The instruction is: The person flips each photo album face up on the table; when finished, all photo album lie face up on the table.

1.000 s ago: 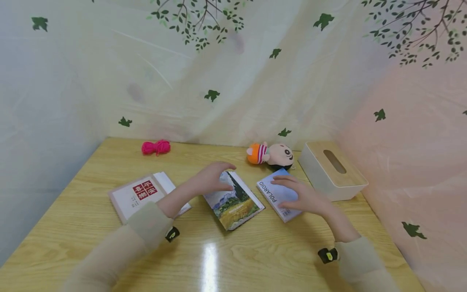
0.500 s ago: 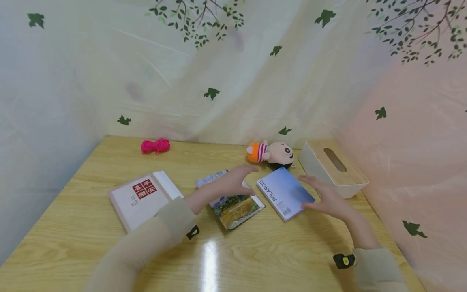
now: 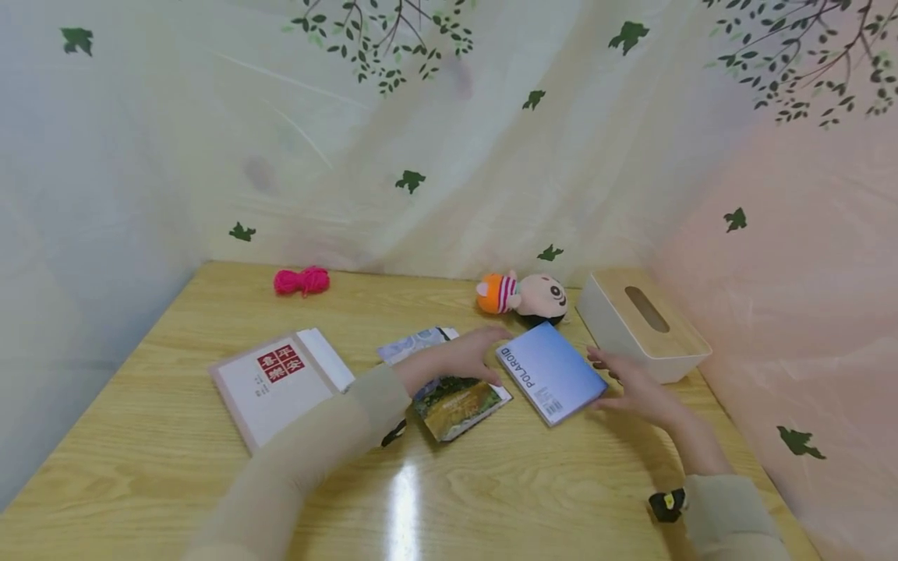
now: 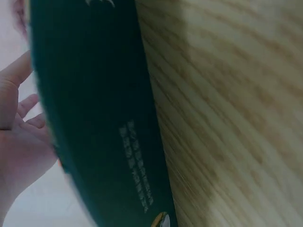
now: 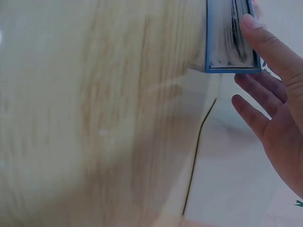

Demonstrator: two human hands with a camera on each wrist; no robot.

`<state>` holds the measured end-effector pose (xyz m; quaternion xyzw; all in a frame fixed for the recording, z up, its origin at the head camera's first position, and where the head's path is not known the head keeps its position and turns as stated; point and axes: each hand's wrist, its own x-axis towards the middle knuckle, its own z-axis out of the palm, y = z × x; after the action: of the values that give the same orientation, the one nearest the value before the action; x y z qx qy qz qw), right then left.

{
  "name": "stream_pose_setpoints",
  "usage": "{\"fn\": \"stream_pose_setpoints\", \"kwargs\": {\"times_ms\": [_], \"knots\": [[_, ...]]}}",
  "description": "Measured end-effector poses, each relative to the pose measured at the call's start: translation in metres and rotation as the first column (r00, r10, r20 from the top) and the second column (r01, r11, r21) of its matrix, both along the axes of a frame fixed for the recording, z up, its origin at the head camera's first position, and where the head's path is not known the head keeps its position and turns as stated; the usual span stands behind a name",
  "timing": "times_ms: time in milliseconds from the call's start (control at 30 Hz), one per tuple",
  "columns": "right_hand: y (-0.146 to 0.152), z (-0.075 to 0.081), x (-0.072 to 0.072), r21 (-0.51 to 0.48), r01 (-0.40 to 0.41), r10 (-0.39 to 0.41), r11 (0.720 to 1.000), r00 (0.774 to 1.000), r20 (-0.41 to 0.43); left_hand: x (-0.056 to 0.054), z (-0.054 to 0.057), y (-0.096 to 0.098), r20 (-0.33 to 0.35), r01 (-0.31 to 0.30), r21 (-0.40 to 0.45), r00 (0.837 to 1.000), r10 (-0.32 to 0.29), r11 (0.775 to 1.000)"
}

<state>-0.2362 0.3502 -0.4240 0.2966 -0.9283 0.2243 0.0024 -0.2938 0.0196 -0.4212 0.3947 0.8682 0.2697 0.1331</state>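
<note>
- A flat, gradient-blue book lettered "POLAROID" lay slanted on the pale wood-grain table, between the two hands.
- The left hand reached above a book with a painted landscape cover, fingers and thumb spread apart and gripping nothing; their tips pointed at the blue book's left edge, though whether they touched it could not be told.
- The right hand was at the blue book's right edge, thumb and fingers parted in a wide curve without a grasp; the right wrist view showed its thumb in front of the page ends, contact unclear.
- A dark green panel with faint pale lettering filled much of the left wrist view.
- To the left lay a white book with a red square of characters, partly behind the cream left sleeve.
- Behind the blue book, an orange-bottomed plush doll with a striped middle lay on its side.
- A white tissue box with a slotted wooden top stood beyond the right hand.
- A bright pink yarn skein lay at the far left.
</note>
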Motion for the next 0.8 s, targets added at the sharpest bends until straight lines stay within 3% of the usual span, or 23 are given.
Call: {"fn": "stream_pose_setpoints", "kwargs": {"times_ms": [333,567,800], "knots": [[0.005,-0.013,-0.010,0.029,0.043,-0.045,0.999,0.997,0.067,-0.006,-0.010,0.006,0.032,0.019,-0.133,0.999,-0.015,0.991],[0.008,-0.019,-0.011,0.026,0.065,-0.067,0.998,0.994,0.081,-0.009,-0.013,0.006,-0.009,0.054,-0.150,0.998,-0.056,0.987],[0.006,-0.016,-0.008,0.004,0.078,-0.078,0.997,0.993,0.091,-0.011,-0.016,0.007,0.017,0.071,-0.155,0.997,-0.070,0.985]]}}
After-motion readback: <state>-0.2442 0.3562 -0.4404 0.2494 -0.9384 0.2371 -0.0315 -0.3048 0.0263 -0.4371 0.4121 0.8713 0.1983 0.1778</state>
